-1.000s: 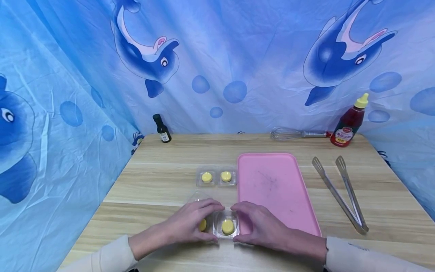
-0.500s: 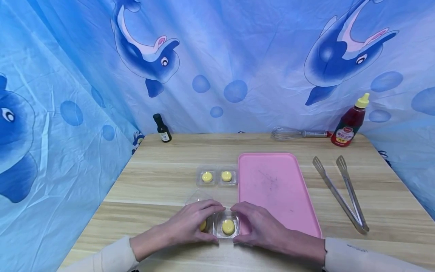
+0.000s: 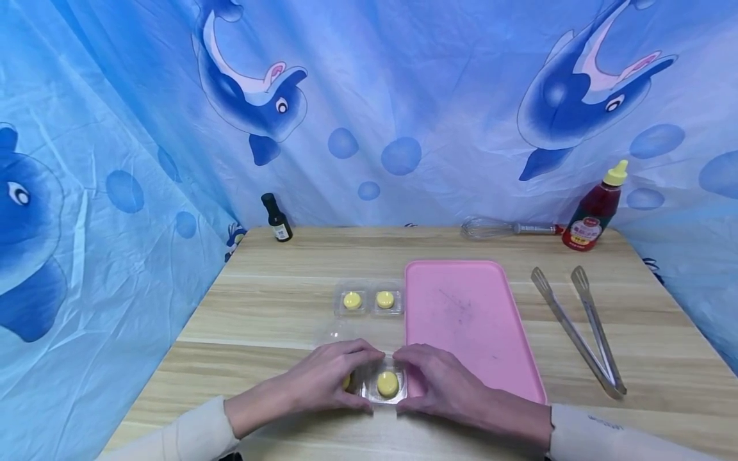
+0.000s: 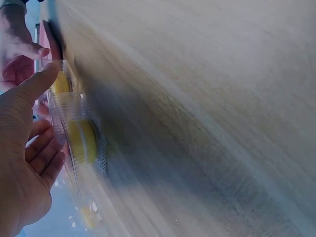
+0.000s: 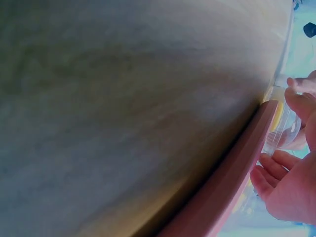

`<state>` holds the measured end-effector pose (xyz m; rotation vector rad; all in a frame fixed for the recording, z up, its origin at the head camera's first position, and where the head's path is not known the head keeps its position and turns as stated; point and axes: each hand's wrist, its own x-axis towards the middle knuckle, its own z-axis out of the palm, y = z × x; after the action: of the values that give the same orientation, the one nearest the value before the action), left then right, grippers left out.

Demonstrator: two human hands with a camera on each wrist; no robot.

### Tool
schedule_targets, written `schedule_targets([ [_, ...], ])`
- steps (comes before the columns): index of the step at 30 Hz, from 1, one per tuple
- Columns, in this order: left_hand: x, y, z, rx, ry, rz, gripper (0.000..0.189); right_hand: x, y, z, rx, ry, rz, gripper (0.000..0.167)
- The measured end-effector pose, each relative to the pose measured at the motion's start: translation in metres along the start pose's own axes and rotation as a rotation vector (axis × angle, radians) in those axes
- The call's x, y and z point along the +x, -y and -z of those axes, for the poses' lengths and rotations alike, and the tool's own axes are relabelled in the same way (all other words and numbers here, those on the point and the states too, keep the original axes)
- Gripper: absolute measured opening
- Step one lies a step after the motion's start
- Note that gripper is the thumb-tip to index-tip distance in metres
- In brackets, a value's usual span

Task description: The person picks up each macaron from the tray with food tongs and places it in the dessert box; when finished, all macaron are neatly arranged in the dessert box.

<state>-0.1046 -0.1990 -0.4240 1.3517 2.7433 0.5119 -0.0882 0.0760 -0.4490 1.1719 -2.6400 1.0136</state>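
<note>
In the head view, a clear plastic box (image 3: 377, 398) with a round yellow pastry (image 3: 387, 383) inside stands at the front, beside the pink tray's left edge. My left hand (image 3: 325, 374) grips its left side, thumb at the near corner and fingers at the far corner. On the other side my right hand (image 3: 441, 384) holds it in the same way, partly over the tray (image 3: 461, 314). Under my left hand, a second boxed yellow pastry (image 4: 82, 141) is mostly hidden from above; the left wrist view shows it close to my palm.
Two more clear boxes, each with a yellow pastry (image 3: 352, 300), sit side by side left of the tray. Metal tongs (image 3: 582, 336) lie spread on the right. At the back are a small dark bottle (image 3: 277, 218), a whisk (image 3: 507, 228) and a red sauce bottle (image 3: 594, 211).
</note>
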Motion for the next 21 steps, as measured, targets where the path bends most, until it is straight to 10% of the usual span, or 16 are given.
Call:
schedule_targets([
  [21, 0.0008, -0.0013, 0.0025, 0.059, 0.033, 0.018, 0.090, 0.0012, 0.0033, 0.0047, -0.028, 0.004, -0.060, 0.084],
])
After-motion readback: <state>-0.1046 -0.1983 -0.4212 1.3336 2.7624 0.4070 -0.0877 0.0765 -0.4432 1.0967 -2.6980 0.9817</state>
